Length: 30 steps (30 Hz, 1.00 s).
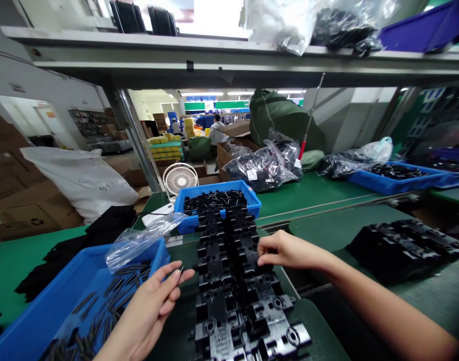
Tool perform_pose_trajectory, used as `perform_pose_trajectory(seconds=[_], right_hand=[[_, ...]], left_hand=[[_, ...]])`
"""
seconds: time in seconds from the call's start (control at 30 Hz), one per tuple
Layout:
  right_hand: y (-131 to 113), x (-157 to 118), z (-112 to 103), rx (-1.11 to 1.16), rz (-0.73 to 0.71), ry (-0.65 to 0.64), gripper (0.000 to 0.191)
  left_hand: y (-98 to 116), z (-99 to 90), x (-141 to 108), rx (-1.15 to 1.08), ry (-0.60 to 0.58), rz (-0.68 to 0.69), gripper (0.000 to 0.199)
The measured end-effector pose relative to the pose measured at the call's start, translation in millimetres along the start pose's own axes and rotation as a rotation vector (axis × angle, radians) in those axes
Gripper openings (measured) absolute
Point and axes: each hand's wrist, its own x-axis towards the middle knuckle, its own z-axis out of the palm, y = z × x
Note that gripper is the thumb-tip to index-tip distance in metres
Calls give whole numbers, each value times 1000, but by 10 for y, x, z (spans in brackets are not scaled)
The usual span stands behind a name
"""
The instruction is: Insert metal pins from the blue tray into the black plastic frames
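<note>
I'm pinching what looks like a small black pin (181, 270) between thumb and forefinger of my left hand (150, 306), other fingers half curled, just above the blue bin (37, 306) of loose pins. My right hand (293, 250) is resting half open on the row of black moulded plastic housings (229, 296), gripping nothing. Housings are lying on the green bench (312, 225), running toward a second blue bin (248, 198).

This is a factory assembly floor: green-topped workbenches (319, 193) are running in long lines, blue plastic bins (214, 185) and bagged black parts (261, 168) are sitting along them, cardboard cartons (22, 200) are piling up on the left, and a co-worker (217, 133) is standing at the far end.
</note>
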Motion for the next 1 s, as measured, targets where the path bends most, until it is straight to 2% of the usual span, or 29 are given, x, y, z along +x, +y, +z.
perform_pose_trajectory(seconds=[0.1, 0.2, 0.3, 0.4, 0.53, 0.63, 0.8, 1.0], right_hand=[[-35, 17, 17, -15, 9, -12, 26], [-31, 2, 46, -35, 38, -22, 25], [8, -17, 42, -8, 54, -19, 30], [46, 5, -23, 200, 56, 53, 34], [97, 127, -84, 676, 123, 195, 34], [158, 239, -34, 871, 136, 172, 36], [223, 327, 75, 828, 147, 60, 31], [220, 257, 59, 812, 139, 7, 30]], left_hand=[[-21, -25, 24, 121, 6, 80, 28], [-26, -16, 28, 228, -6, 136, 36], [18, 64, 20, 297, -58, 137, 40], [84, 199, 65, 378, -129, 123, 40], [125, 385, 222, 456, -173, 128, 42], [137, 481, 325, 511, -177, 120, 42], [183, 555, 382, 625, -163, 135, 38], [203, 548, 405, 709, -184, 142, 34]])
